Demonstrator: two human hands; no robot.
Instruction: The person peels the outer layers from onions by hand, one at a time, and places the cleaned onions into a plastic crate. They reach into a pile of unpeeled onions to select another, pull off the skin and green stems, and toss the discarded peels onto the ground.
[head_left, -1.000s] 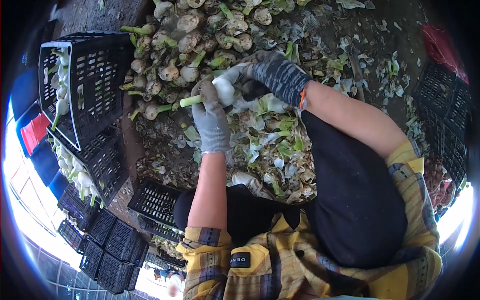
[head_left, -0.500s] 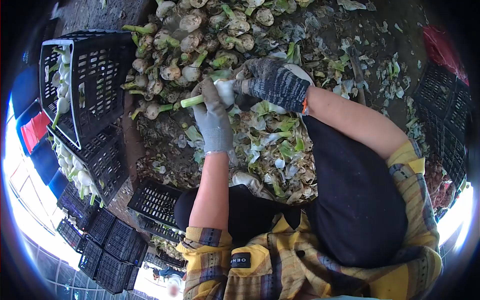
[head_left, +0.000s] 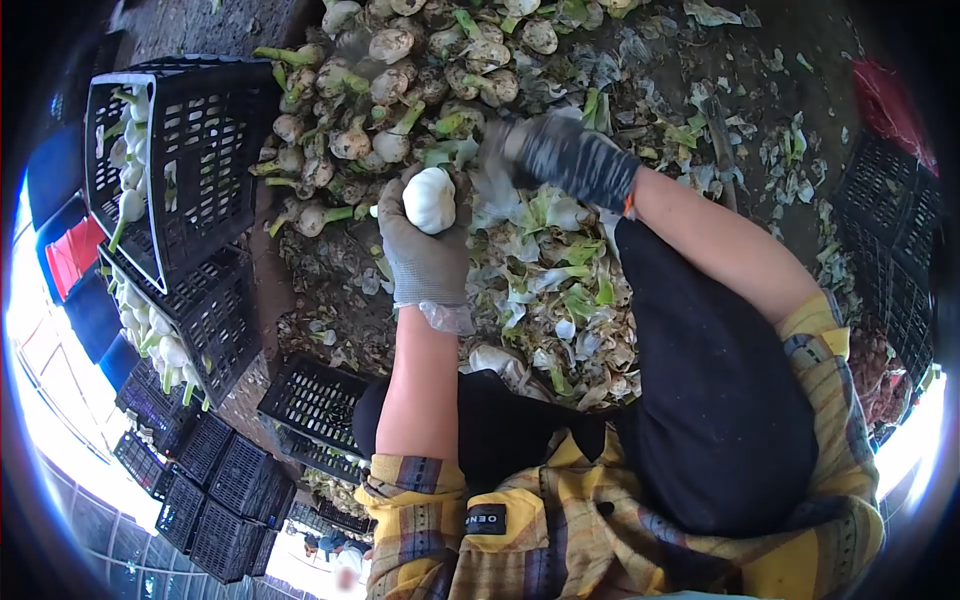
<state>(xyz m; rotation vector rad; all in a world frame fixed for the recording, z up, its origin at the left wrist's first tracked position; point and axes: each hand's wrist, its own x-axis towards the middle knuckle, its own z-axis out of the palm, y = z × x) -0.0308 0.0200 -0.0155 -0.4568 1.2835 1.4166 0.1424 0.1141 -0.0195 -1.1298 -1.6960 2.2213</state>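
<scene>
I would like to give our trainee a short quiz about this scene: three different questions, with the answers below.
1. Which hand holds the garlic bulb?
a) the left hand
b) the right hand
c) both hands together

2. True or false: the right hand is bare.

3. Fill in the missing word: the soiled bulbs lie in a loose heap, while the white bulbs near the picture's upper left lie in a black ____.

Key:
1: a, the left hand.
2: False, it wears a glove.
3: crate.
</scene>
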